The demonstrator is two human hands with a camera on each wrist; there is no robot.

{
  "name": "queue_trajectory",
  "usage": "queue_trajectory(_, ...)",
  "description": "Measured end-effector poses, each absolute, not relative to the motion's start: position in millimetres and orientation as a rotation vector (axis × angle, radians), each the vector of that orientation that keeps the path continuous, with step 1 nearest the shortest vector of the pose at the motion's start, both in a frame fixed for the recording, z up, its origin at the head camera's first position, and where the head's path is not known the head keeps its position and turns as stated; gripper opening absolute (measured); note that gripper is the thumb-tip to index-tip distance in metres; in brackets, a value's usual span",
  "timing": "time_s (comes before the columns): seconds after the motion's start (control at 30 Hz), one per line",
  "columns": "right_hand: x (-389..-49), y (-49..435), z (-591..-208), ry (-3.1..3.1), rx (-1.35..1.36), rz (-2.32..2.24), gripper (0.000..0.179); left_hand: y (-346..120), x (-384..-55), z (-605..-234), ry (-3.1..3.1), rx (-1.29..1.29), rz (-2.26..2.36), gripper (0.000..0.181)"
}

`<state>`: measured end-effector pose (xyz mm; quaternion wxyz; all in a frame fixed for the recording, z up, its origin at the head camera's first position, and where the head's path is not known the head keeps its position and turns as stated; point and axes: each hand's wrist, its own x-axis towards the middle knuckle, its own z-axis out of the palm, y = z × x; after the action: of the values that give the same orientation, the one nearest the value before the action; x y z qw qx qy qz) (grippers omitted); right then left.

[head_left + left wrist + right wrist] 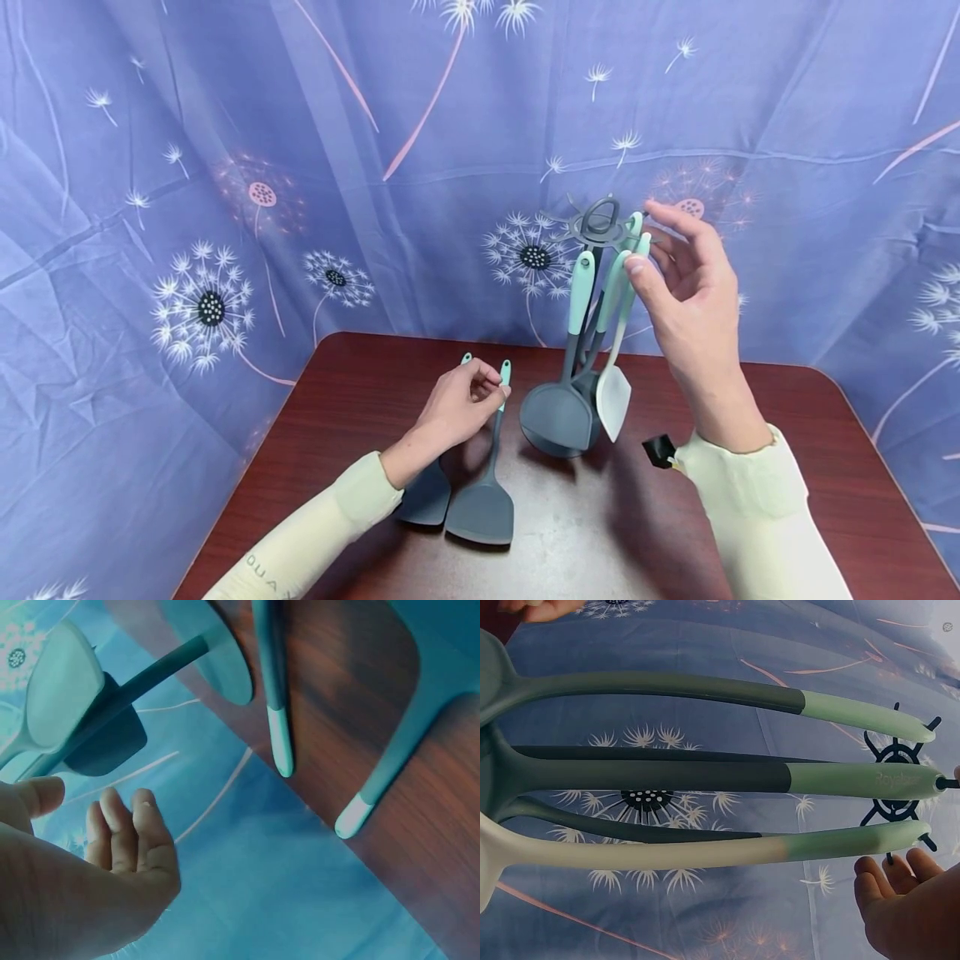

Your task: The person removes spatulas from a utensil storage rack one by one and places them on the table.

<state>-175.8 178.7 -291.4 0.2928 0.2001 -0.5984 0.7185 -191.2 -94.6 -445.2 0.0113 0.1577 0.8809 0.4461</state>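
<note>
My right hand (693, 292) is raised at the top of a dark utensil rack (600, 221), thumb and forefinger on either side of mint handle ends. Its other fingers curl loosely under the mint handle of a white spatula (652, 855); fingertip contact is unclear. A dark ladle (555, 417) and other dark utensils hang beside the spatula. Above the table, my left hand (461, 404) hovers with loosely bent fingers and nothing in them, as the left wrist view shows. Below it lie two dark turners, the right one (483, 508) fully seen, the left one (427, 496) partly hidden.
The brown wooden table (337, 400) reaches back to a blue curtain (420, 217) with dandelion prints. A small black item (660, 450) sits at the right sleeve. The rack stands near the table's back edge, right of the turners.
</note>
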Motion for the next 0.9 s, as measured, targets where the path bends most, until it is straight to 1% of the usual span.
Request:
queue_trajectory(0.37,-176.1,178.5,-292.8,-1.585,0.539,1.93,0.053,-84.5,-189.5,-435.1,2.75,0.599,1.551,0.022)
queue_trajectory(0.63,-177.1,178.3,-293.9,-1.578,0.545,1.936,0.052,-79.5,-186.8,-429.3,2.77,0.663,1.608,0.02)
queue_trajectory(0.9,-176.6,178.0,-293.6,-1.568,0.547,1.928,0.05,-76.3,-185.2,-419.8,2.73,0.714,1.696,0.024)
